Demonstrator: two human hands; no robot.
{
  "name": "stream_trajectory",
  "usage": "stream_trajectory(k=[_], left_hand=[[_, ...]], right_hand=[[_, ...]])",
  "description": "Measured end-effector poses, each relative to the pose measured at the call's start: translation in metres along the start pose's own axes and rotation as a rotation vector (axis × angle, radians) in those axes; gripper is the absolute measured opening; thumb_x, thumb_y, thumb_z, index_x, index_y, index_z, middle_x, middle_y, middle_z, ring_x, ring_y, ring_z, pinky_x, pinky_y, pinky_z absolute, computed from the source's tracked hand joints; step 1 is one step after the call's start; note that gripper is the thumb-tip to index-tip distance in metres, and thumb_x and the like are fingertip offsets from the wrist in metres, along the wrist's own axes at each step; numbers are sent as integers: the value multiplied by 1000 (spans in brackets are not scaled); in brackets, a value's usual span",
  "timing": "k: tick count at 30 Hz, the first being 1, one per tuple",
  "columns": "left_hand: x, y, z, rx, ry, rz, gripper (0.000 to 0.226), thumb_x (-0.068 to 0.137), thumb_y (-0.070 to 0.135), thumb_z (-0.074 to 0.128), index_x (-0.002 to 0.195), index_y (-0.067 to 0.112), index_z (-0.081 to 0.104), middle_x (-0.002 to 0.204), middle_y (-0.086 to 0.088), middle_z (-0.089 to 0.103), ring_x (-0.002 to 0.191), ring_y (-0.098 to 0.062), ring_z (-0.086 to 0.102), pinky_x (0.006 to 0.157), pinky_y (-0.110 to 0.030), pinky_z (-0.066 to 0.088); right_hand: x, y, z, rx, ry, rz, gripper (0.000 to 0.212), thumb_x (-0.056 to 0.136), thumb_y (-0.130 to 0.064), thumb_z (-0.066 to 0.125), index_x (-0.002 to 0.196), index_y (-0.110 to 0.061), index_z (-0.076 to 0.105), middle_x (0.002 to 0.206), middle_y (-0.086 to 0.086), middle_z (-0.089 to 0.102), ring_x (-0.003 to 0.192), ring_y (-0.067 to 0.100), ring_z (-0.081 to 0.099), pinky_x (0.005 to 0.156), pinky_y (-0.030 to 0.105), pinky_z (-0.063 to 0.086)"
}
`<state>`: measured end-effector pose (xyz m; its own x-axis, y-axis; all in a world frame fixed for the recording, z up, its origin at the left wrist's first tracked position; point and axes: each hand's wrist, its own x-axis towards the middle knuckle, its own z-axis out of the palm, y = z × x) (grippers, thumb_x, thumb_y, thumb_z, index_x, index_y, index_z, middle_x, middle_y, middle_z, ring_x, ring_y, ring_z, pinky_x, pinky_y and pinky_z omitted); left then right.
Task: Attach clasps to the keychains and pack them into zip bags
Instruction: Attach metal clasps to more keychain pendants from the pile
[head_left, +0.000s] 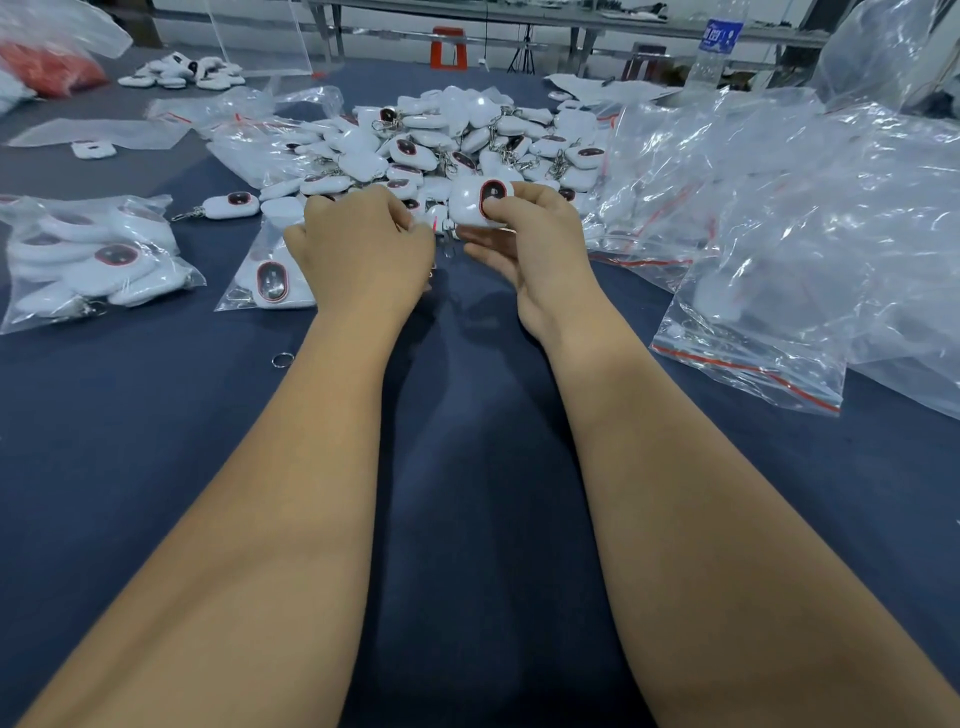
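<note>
Taking the heap of loose white keychains (457, 140) in the middle of the dark blue table (488, 467) as the landmark, the progress is reading from left to right. Far to the left of the heap, a filled zip bag (88, 260) is lying flat with several keychains inside, which suggests one batch is already packed. Between that bag and the heap, a single keychain with its clasp (228, 205) is resting on the cloth, and a smaller zip bag holding one keychain (270, 280) is lying just in front of the heap's left edge, partly under the person's wrist. A loose split ring (281, 359) is sitting well in front of the heap, toward the person.

At the heap's near edge, the left hand (358, 249) is curling its fingers inward, knuckles up; what it is pinching is hidden, so its hold cannot be told for sure. Just beside it, the right hand (524, 234) is gripping a white keychain with a red-ringed dark oval (480, 202) between thumb and fingers, tilting it toward the left hand. This is looking like the clasp-fitting step on one piece.

Right of the heap, a spread of empty zip bags with red seal strips (753, 358) is waiting. Judging by the heap's bulk, most of the work is remaining.
</note>
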<state>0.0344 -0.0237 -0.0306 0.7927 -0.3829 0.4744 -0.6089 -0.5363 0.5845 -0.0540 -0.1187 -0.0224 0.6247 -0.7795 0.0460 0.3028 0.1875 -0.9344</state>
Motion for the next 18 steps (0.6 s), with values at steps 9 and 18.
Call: stream_trajectory(k=[9,18], left_hand=[[0,9,-7,-650,-5,-231,9,81,18,55,86,19,63,78,3,62,70,-26,57,70,-41,51],[-2,14,-9,-796,11,-94,19,85,11,63,73,27,63,70,14,60,63,4,52,67,-12,44]], right_hand=[[0,5,1,-196,-36,-71,18,85,-2,68,90,-16,57,85,2,63,75,11,59,70,19,46],[-3,6,-1,-389,-117,-79,18,88,-10,65,78,-22,56,74,-2,57,72,15,53,70,31,46]])
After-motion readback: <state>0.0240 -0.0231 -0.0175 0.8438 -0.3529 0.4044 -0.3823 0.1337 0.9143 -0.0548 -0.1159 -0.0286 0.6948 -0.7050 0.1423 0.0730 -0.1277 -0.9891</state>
